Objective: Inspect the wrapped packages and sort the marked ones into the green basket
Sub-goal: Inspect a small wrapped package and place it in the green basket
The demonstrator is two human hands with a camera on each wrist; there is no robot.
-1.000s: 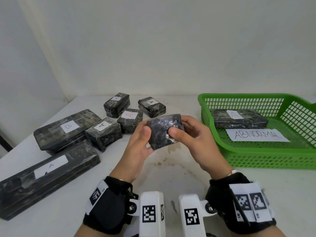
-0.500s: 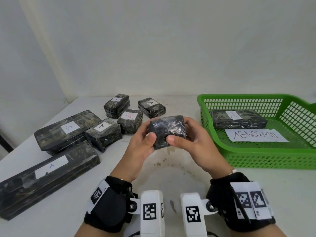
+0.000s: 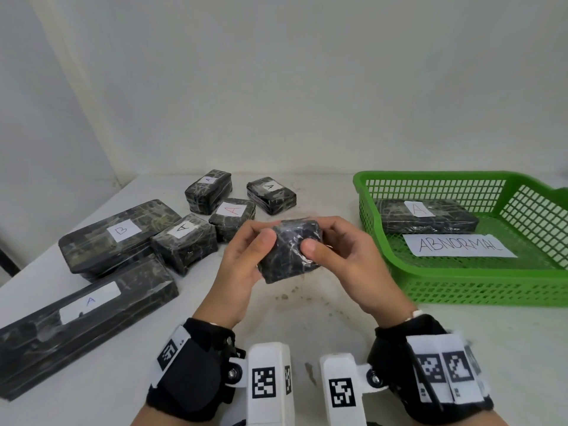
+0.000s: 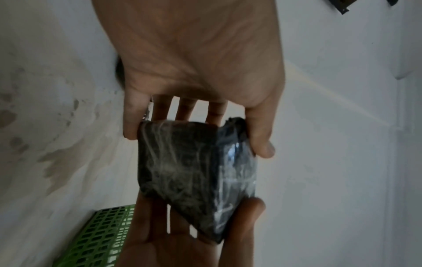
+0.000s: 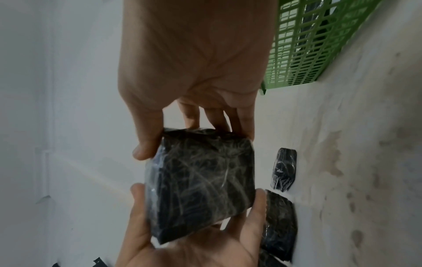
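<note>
Both hands hold one small black package (image 3: 290, 252) wrapped in clear film, lifted above the middle of the table. My left hand (image 3: 246, 259) grips its left side, thumb on the near face. My right hand (image 3: 341, 256) grips the right side, thumb pressed on the front. No label shows on the faces turned to the cameras (image 4: 196, 173) (image 5: 200, 182). The green basket (image 3: 479, 281) stands to the right, holding one long package (image 3: 427, 219) labelled A and a paper sign (image 3: 458, 245) reading ABNORMAL.
On the left of the table lie a long package (image 3: 83, 321) marked A, a flat one (image 3: 120, 235) marked B, and several small ones (image 3: 184, 241) (image 3: 233, 216) (image 3: 209, 187) (image 3: 270, 195) marked A. The white wall stands just behind them.
The held package has been turned in both hands, showing different faces, and sits a little lower now. The packages on the table and the basket have not moved.
</note>
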